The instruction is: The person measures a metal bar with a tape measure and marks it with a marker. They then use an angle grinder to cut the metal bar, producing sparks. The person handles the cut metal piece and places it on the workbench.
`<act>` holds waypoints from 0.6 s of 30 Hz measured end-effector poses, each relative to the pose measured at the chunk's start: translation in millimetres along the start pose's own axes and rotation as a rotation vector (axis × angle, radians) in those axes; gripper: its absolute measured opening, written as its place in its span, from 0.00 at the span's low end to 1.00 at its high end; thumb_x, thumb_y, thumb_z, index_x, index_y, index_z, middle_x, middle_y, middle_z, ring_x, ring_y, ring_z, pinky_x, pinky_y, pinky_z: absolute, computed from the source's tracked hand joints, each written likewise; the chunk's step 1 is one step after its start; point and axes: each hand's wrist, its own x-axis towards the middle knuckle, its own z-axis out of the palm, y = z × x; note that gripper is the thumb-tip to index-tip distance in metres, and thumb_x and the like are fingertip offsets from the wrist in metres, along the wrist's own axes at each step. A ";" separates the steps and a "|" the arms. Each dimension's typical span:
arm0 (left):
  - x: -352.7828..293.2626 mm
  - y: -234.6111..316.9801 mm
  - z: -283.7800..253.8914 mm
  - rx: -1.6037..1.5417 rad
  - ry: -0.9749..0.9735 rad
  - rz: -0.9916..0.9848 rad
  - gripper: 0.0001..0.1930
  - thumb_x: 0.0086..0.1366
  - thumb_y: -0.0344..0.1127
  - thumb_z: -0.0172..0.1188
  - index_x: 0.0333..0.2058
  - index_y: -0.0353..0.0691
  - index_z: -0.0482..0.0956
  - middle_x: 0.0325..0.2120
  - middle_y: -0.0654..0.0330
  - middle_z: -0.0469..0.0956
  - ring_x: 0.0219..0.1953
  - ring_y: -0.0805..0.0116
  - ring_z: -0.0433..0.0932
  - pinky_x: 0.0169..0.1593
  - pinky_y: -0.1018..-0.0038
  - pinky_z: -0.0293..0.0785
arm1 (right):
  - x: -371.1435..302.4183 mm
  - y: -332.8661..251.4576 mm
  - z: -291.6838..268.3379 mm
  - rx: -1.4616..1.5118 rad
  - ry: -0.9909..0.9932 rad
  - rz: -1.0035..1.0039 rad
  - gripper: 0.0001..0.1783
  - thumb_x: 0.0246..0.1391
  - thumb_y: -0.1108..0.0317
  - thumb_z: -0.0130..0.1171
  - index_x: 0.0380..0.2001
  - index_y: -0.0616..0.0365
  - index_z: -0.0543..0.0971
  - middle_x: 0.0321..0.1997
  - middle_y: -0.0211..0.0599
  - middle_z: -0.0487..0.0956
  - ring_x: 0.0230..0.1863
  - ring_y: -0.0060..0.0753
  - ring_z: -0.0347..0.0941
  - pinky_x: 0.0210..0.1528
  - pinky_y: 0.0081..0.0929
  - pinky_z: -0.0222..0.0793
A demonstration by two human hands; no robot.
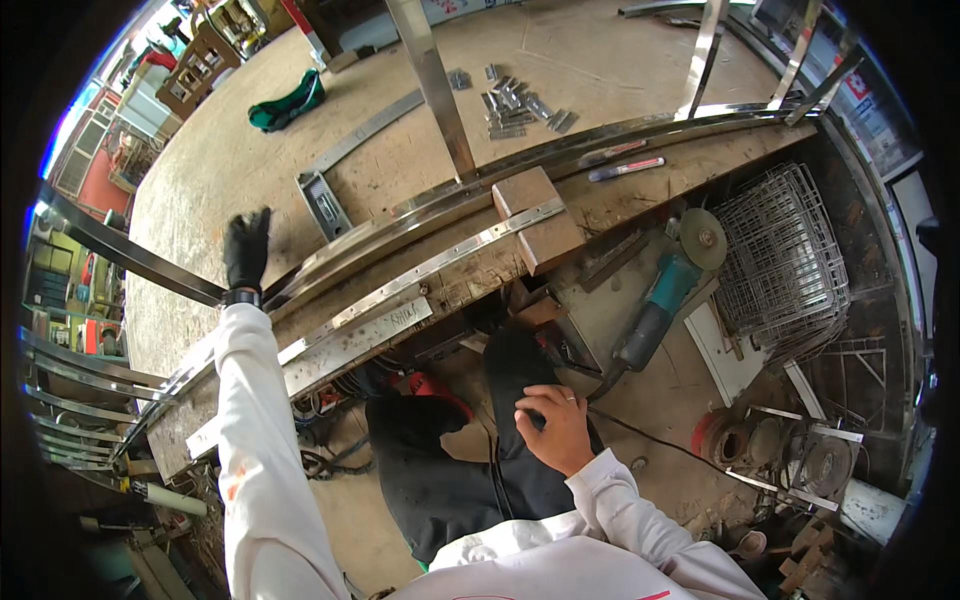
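My left hand, in a black glove, reaches over the workbench with its fingers apart and nothing in them. Just beside its wrist runs a long shiny metal rail, part of a frame with upright bars. My bare right hand, with a ring on one finger, rests over my dark trousers. Its fingers are loosely bent, with a gap at the thumb, and I see nothing in it. A narrow metal strip with holes lies along the bench edge, its end on a brown block.
An angle grinder sits below the bench edge at right, near stacked wire racks. On the bench are small metal pieces, a marker pen, a metal square and a green-black item. A cable crosses the floor.
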 end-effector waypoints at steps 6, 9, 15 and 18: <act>-85.0 182.9 -111.8 -1.223 -0.373 -0.265 0.22 0.73 0.31 0.60 0.63 0.33 0.75 0.51 0.55 0.82 0.54 0.64 0.80 0.58 0.70 0.75 | 72.8 -61.0 -72.1 0.550 0.029 -0.046 0.15 0.62 0.70 0.64 0.51 0.63 0.82 0.45 0.41 0.82 0.38 0.31 0.79 0.43 0.28 0.75; -129.9 274.8 -180.7 -1.233 -0.725 0.240 0.39 0.57 0.37 0.75 0.66 0.33 0.72 0.55 0.52 0.80 0.57 0.61 0.80 0.62 0.64 0.74 | 113.9 -91.8 -94.0 0.648 -0.016 -0.188 0.21 0.65 0.69 0.65 0.58 0.66 0.79 0.46 0.39 0.81 0.39 0.24 0.75 0.46 0.24 0.73; -189.6 302.2 -188.2 -1.306 -0.724 0.317 0.48 0.48 0.43 0.83 0.66 0.36 0.71 0.58 0.46 0.78 0.57 0.48 0.82 0.61 0.61 0.76 | 134.2 -88.4 -94.7 0.652 -0.458 -0.023 0.16 0.60 0.68 0.73 0.48 0.63 0.82 0.39 0.31 0.82 0.40 0.22 0.79 0.44 0.24 0.76; -201.7 302.4 -183.5 -1.386 -0.737 0.361 0.48 0.49 0.44 0.83 0.67 0.36 0.71 0.57 0.47 0.79 0.56 0.48 0.82 0.60 0.60 0.76 | 118.1 -84.4 -94.9 0.713 -0.484 0.142 0.15 0.57 0.68 0.77 0.41 0.62 0.81 0.39 0.28 0.81 0.40 0.19 0.79 0.46 0.23 0.77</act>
